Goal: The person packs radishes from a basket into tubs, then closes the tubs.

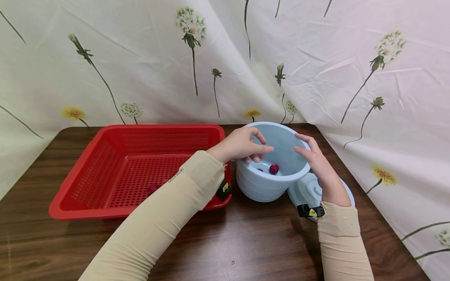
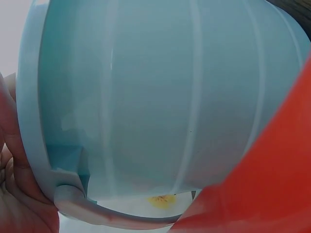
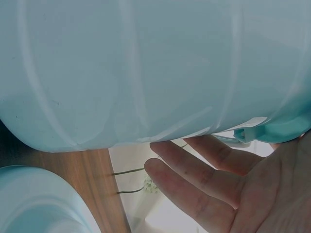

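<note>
A light blue bucket (image 1: 260, 185) stands on the table. Inside it lies a shiny dark red ball-like thing (image 1: 274, 168), and a sliver of another (image 1: 260, 170) shows near the left wall. My left hand (image 1: 246, 144) reaches over the bucket's left rim, its fingers loosely bent inside above the red things, holding nothing visible. At the right rim, my right hand (image 1: 314, 156) grips the bucket, thumb inside and fingers along the outer wall. In the right wrist view those fingers (image 3: 194, 179) lie against the bucket's side.
Left of the bucket is a red perforated basket (image 1: 84, 156); a dark red round thing (image 1: 153, 188) in it is partly hidden by my left sleeve. The blue lid (image 1: 346, 195) lies under my right wrist. A white flowered cloth (image 1: 154, 58) hangs behind the wooden table (image 1: 246, 242).
</note>
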{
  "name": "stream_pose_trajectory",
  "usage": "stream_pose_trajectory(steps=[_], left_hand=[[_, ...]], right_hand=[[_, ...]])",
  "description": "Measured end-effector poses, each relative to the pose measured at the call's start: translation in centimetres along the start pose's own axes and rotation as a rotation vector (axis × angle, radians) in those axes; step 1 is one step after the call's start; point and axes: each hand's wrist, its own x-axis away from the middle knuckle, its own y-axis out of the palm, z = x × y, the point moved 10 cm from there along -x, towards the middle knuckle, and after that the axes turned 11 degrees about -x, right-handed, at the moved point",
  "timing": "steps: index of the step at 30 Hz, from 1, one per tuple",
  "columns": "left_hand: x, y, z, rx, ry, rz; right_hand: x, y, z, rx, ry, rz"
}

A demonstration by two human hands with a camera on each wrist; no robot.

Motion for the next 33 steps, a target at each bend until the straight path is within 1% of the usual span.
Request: stream_pose_trajectory(steps=[7,12,14,20,23,25,30,33], left_hand=[[0.2,0.0,0.1,0.003,-0.002,-0.002],[0.4,-0.2,0.1,0.034,0.020,0.015],[0.5,-0.3,0.1,0.063,0.035,0.025],[1.1,-0.4,-0.3,0.202,0.072,0.036],[1.5,-0.5,-0.4,0.247,0.092,0.021],[1.9,-0.5,-0.3,0.253,0.103,-0.005],[2.7,-1.2,-0.4,0.214,0.110,-0.077],[3.2,-2.0,-1.0,0.181,0.112,-0.092]], right_hand=[[0.0,0.0,-0.1,0.003,-0.001,0.002],[0.1,0.0,-0.1,0.008,0.002,0.003],[0.1,0.0,-0.2,0.006,0.002,0.003],[0.3,0.1,0.0,0.006,0.012,0.002],[0.4,0.2,0.1,0.003,0.014,0.000],[0.4,0.2,0.2,0.000,0.015,0.001],[0.4,0.1,0.0,0.007,0.011,0.007],[0.3,0.0,-0.2,0.011,0.009,0.010]])
